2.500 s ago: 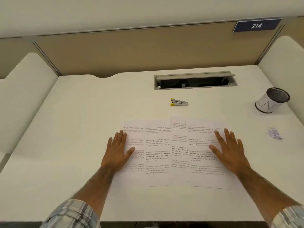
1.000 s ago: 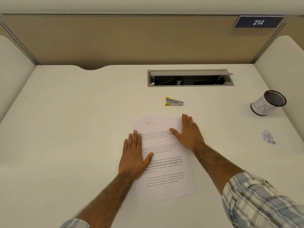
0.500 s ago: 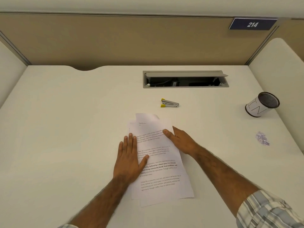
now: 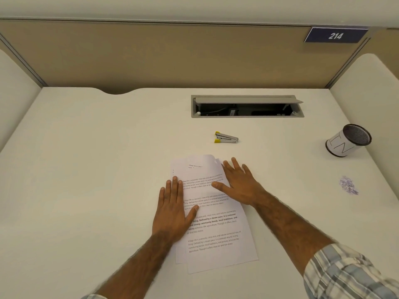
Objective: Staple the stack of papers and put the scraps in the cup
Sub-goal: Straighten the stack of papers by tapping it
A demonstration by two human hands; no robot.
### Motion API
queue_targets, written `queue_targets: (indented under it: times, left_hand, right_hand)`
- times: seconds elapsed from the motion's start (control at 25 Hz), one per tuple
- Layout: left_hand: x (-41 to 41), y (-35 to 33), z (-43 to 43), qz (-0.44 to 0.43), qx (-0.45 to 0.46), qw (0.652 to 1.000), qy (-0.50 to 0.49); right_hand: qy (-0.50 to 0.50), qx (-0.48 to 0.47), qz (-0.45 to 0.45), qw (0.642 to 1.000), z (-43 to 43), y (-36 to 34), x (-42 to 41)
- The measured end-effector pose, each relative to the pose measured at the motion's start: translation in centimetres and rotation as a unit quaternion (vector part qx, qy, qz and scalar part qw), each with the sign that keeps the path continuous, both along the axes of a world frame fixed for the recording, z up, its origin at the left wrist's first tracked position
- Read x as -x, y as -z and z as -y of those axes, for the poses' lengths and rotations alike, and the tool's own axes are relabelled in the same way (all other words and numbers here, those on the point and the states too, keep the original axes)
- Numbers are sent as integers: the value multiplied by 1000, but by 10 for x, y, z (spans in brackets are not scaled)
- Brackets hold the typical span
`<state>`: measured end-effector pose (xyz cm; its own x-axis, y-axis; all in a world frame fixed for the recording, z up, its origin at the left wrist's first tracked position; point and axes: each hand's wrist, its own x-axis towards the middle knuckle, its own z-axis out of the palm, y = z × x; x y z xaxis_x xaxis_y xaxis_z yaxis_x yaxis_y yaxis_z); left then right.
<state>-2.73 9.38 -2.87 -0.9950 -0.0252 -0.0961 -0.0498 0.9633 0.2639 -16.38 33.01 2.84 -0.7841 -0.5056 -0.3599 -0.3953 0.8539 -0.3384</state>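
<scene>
A loose stack of printed papers (image 4: 216, 238) lies on the white desk, its sheets slightly askew. My left hand (image 4: 172, 210) rests flat on the stack's left edge, fingers spread. My right hand (image 4: 239, 184) lies flat on the upper right edge, thumb on the page. A small silver stapler with yellow ends (image 4: 226, 138) sits beyond the papers, untouched. At the far right stands a white cup with a dark mesh inside (image 4: 347, 141), tilted in view. A small pile of paper scraps (image 4: 348, 185) lies in front of it.
An open grey cable hatch (image 4: 247, 106) is set into the desk (image 4: 86, 169) behind the stapler. White side dividers rise on the left and right (image 4: 367, 87). A tan back panel carries a sign reading 214 (image 4: 335, 36).
The sheets, spread side by side 2.5 s ago, are now gathered into one stack. My right hand slid to the stack's upper right edge. My left hand stays on the left edge.
</scene>
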Motion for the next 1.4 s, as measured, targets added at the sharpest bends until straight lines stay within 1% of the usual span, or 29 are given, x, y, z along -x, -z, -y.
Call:
queue_targets:
  times: [0.16, 0.2, 0.24, 0.28, 0.32, 0.36, 0.4, 0.44, 0.52, 0.56, 0.6, 0.64, 0.68, 0.72, 0.76, 0.8, 0.88, 0.96, 1.04, 1.12, 1.2, 1.28, 1.4]
  left_hand:
    - [0, 1, 0, -4, -2, 1000, 2]
    - [0, 1, 1, -6, -6, 1000, 2]
    - [0, 1, 1, -5, -6, 1000, 3]
    - [0, 1, 1, -3, -4, 1000, 3]
    - [-1, 1, 1, 0, -1, 1000, 4]
    - [-1, 1, 1, 3, 0, 1000, 4]
    - [0, 1, 1, 5, -1, 1000, 4]
    - [0, 1, 1, 5, -8, 1000, 2]
    - [0, -1, 4, 3, -50, 999, -10]
    - [0, -4, 6, 4, -94, 995, -24]
    - [1, -9, 9, 0, -155, 987, -46]
    - [3, -17, 11, -5, -233, 969, -77]
    - [7, -28, 12, -8, -324, 939, -116]
    - [12, -42, 14, -7, -412, 898, -151]
    - [17, -57, 16, 2, -488, 856, -170]
    - [21, -70, 17, 13, -544, 822, -170]
    - [27, -91, 16, 49, -612, 776, -145]
    - [28, -112, 10, 63, -645, 753, -116]
    - [29, -130, 1, 46, -658, 747, -86]
    - [29, -145, -7, 19, -660, 749, -62]
    - [28, -158, -11, -17, -647, 760, -55]
    - [27, -166, -12, -49, -623, 779, -51]
    - [25, -169, -14, -62, -603, 795, -30]
  right_hand:
    - [1, 69, 58, 996, 1, -14, -9]
    - [32, 119, 86, 989, 3, -18, -14]
    - [96, 200, 122, 968, 6, -22, -20]
    - [179, 300, 159, 924, 8, -24, -26]
    - [251, 390, 190, 865, 9, -23, -31]
    - [306, 451, 216, 810, 9, -20, -37]
    - [342, 473, 236, 777, 8, -18, -43]
    - [365, 459, 252, 770, 8, -17, -50]
    - [388, 409, 268, 781, 5, -13, -62]
    - [397, 403, 268, 780, 2, -12, -65]
    - [407, 411, 269, 770, -2, -16, -66]
    - [412, 430, 271, 756, -6, -22, -65]
    - [412, 454, 274, 741, -11, -29, -64]
    - [407, 478, 276, 728, -16, -37, -64]
    - [401, 499, 278, 716, -21, -45, -65]
    - [394, 517, 279, 707, -26, -53, -66]
    - [381, 546, 265, 698, -31, -69, -69]
    - [370, 561, 230, 704, -32, -84, -71]
    - [364, 576, 177, 711, -30, -94, -72]
    - [355, 596, 121, 709, -29, -103, -72]
    - [334, 613, 73, 712, -29, -114, -72]
    - [314, 617, 35, 721, -29, -125, -74]
    - [302, 623, 26, 721, -29, -126, -76]
